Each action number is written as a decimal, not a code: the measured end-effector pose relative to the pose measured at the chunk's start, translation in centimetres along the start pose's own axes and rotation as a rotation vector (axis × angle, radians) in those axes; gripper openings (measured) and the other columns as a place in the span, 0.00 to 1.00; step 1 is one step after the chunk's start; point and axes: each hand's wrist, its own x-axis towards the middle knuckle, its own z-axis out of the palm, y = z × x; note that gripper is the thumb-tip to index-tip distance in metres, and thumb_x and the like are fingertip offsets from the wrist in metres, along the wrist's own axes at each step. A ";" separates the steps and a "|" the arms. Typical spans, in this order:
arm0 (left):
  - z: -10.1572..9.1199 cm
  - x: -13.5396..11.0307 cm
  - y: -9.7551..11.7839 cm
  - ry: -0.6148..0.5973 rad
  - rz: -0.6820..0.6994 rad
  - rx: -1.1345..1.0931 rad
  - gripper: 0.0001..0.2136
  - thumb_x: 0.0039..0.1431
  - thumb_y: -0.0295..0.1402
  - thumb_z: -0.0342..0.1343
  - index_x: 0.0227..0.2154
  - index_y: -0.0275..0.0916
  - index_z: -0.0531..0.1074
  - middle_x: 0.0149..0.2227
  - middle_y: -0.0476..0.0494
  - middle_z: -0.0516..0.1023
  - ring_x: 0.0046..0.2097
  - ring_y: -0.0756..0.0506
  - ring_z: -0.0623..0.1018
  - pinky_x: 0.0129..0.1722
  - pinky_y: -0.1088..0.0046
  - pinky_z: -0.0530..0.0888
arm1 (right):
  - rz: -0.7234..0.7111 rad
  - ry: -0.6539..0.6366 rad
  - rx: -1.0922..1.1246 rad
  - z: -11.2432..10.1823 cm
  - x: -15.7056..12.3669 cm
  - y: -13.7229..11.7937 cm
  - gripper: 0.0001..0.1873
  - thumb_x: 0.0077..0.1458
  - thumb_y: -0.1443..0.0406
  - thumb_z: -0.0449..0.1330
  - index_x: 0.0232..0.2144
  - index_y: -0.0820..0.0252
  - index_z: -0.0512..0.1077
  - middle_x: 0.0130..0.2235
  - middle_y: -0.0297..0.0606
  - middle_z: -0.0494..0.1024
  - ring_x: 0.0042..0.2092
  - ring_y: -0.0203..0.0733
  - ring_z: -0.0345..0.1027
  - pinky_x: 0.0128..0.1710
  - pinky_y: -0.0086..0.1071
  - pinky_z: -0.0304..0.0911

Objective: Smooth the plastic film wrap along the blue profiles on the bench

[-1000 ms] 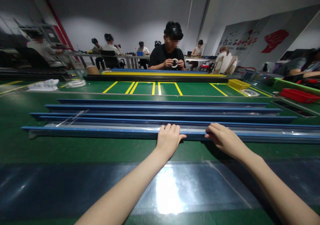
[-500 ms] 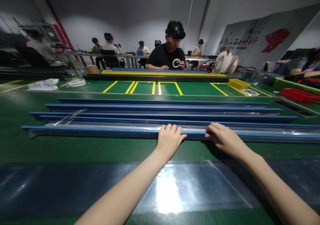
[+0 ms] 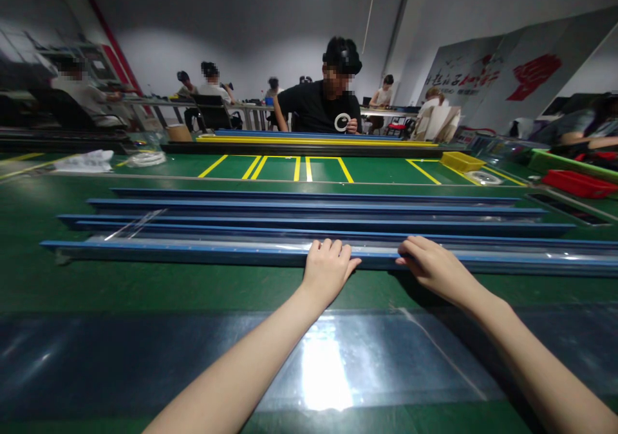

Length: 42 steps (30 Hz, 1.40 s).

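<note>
A long blue channel rail (image 3: 193,252) lies lengthwise across the green table in front of me, with shiny clear film along its inside. My left hand (image 3: 328,270) rests over its near wall, the fingers hooked over the top edge and the thumb pointing right. A short way to the right, my right hand (image 3: 432,265) has its fingers curled in a pinch at the same edge; what lies between the fingertips is hidden. Closer to me, a wide, glossy transparent sheet (image 3: 145,363) lies flat under my forearms.
Several more blue rails (image 3: 313,211) lie parallel behind. Beyond them are yellow tape lines, a yellow tray (image 3: 461,161), a red tray (image 3: 577,183) and a coil of white cord (image 3: 146,159). A co-worker in black (image 3: 321,107) sits opposite, holding a white ring (image 3: 342,122).
Both my hands stay in place on the rail. The co-worker opposite has drawn one arm back from the table and leans slightly, still holding the white ring.
</note>
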 end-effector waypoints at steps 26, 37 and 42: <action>-0.1 0.0 0.0 -0.028 -0.002 -0.018 0.13 0.59 0.41 0.45 0.29 0.37 0.68 0.30 0.44 0.72 0.35 0.44 0.69 0.33 0.66 0.59 | 0.003 0.000 0.013 -0.1 0.0 0.1 0.07 0.56 0.64 0.46 0.28 0.56 0.60 0.29 0.38 0.66 0.32 0.40 0.59 0.30 0.31 0.55; -0.1 0.1 0.1 -0.031 -0.001 -0.019 0.13 0.58 0.41 0.45 0.29 0.37 0.68 0.29 0.43 0.72 0.35 0.43 0.70 0.33 0.66 0.58 | 0.004 -0.006 0.012 0.0 0.0 0.1 0.06 0.57 0.64 0.46 0.28 0.56 0.60 0.30 0.38 0.66 0.32 0.40 0.59 0.30 0.32 0.55; -0.2 0.0 0.0 -0.034 0.001 -0.023 0.13 0.59 0.41 0.44 0.29 0.37 0.68 0.30 0.43 0.72 0.35 0.43 0.70 0.33 0.66 0.59 | 0.004 -0.010 0.008 0.0 0.0 0.1 0.07 0.57 0.64 0.46 0.28 0.56 0.60 0.30 0.38 0.66 0.32 0.40 0.59 0.30 0.32 0.55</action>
